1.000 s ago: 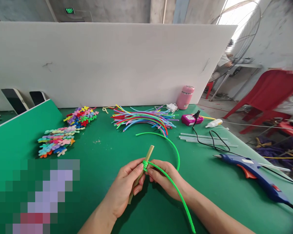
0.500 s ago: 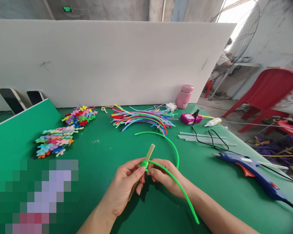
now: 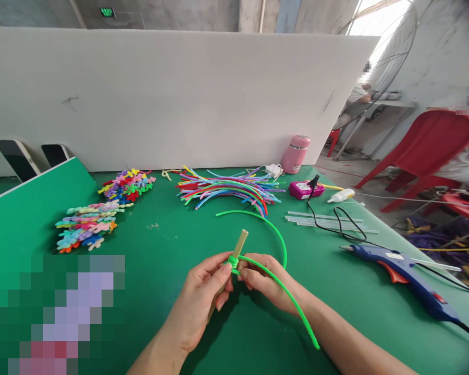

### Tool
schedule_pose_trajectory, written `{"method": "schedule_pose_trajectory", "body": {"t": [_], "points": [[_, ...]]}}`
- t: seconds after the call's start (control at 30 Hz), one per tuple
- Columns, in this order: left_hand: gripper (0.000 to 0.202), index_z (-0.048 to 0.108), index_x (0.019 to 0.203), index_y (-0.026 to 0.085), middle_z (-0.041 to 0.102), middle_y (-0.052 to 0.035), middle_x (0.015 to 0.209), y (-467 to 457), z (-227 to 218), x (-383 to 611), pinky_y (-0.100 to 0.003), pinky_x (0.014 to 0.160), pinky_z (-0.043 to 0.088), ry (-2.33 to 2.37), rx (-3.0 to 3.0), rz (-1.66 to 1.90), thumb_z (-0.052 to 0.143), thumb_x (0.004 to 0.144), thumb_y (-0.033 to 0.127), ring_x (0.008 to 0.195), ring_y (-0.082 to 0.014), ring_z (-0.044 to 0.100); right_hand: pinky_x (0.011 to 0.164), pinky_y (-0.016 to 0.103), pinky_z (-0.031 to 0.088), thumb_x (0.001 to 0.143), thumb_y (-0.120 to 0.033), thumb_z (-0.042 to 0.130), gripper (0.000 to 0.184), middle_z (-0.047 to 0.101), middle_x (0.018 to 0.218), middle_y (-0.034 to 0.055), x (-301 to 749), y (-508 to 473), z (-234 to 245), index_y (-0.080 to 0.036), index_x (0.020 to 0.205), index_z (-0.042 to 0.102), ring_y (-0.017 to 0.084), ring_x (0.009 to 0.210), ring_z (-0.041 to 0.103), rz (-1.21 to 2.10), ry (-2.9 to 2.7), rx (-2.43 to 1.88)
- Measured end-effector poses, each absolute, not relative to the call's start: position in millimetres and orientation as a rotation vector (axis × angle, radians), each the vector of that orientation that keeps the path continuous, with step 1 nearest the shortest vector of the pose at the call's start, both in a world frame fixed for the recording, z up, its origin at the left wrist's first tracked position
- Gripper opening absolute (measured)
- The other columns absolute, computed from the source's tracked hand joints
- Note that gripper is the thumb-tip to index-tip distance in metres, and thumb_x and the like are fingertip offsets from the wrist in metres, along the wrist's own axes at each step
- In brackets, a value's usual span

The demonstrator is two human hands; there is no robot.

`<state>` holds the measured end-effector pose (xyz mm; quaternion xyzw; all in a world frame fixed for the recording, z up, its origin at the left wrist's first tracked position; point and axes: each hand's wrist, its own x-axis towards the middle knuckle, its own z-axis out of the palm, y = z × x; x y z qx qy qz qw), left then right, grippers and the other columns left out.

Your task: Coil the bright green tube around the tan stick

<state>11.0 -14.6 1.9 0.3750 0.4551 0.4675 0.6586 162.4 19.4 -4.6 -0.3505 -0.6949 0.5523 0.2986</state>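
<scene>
My left hand (image 3: pixel 205 299) grips a flat wooden stick (image 3: pixel 241 242) that tilts up to the right. A green pipe cleaner (image 3: pixel 289 297) is wound in a few tight turns around the stick, under my left thumb. Its long free end curves down over my right wrist. At the wound part, my right hand (image 3: pixel 263 281) pinches the green pipe cleaner between thumb and fingers. A second length of green pipe cleaner (image 3: pixel 275 229) arcs over the table behind my right hand; whether it joins the wound piece is hidden.
Bundled colourful pipe cleaners (image 3: pixel 226 190) lie at the back. Flower-shaped pipe-cleaner pieces (image 3: pixel 88 226) are piled at left. A blue glue gun (image 3: pixel 406 276), clear glue sticks (image 3: pixel 328 222), a black cable (image 3: pixel 338 224), a magenta box (image 3: pixel 307 190) and a pink bottle (image 3: pixel 296 154) are at right.
The free end of the green pipe cleaner has risen slightly, and the fingers of my left hand have shifted a little. Both hands keep nearly the same place.
</scene>
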Motion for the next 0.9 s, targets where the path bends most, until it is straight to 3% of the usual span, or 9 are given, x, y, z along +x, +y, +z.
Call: {"method": "schedule_pose_trajectory", "body": {"t": [0.13,0.33,0.5,0.7,0.9], "points": [[0.034,0.060,0.106,0.017,0.044,0.0046,0.056,-13.4,2.9,10.1,-0.017,0.040,0.024,1.089,0.914,1.065,0.058,0.075,0.032,0.045,-0.0042,0.033,0.049,0.020,0.031,0.082,-0.028,0.042,0.021,0.041,0.057,-0.0040,162.0,18.5,-6.2,-0.016,0.065,0.045,0.009,0.053,0.037,1.443,-1.825,-0.948],[0.037,0.060,0.104,0.013,0.041,0.0057,0.054,-14.0,4.4,13.1,-0.018,0.039,0.022,1.281,0.985,1.075,0.057,0.074,0.035,0.043,-0.0042,0.030,0.067,0.024,0.042,0.084,-0.031,0.046,0.021,0.060,0.083,0.0034,159.3,16.7,-8.3,-0.016,0.093,0.058,0.015,0.075,0.054,1.158,-1.810,-0.986],[0.036,0.061,0.102,0.014,0.043,0.0054,0.055,-14.2,3.1,13.6,-0.018,0.038,0.025,1.350,1.043,1.086,0.056,0.074,0.036,0.044,-0.0052,0.033,0.058,0.024,0.041,0.081,-0.028,0.049,0.017,0.055,0.072,0.0032,157.2,16.2,-9.7,-0.017,0.080,0.062,0.014,0.065,0.051,0.899,-1.790,-1.107],[0.029,0.064,0.096,0.015,0.053,0.0023,0.058,-13.6,0.9,12.0,-0.020,0.043,0.036,1.445,1.243,1.091,0.054,0.074,0.032,0.043,-0.0077,0.041,0.048,0.021,0.034,0.080,-0.030,0.048,0.021,0.047,0.061,-0.0007,154.1,14.0,-8.4,-0.016,0.066,0.057,0.011,0.054,0.042,0.931,-1.786,-1.156],[0.028,0.064,0.095,0.013,0.067,-0.0071,0.075,-12.7,-0.9,11.1,-0.026,0.058,0.047,1.478,1.397,1.118,0.051,0.074,0.028,0.065,-0.0184,0.060,0.049,0.022,0.035,0.080,-0.030,0.048,0.022,0.049,0.063,0.0009,154.5,12.3,-8.2,-0.015,0.068,0.059,0.011,0.055,0.044,0.918,-1.839,-1.150]]}}
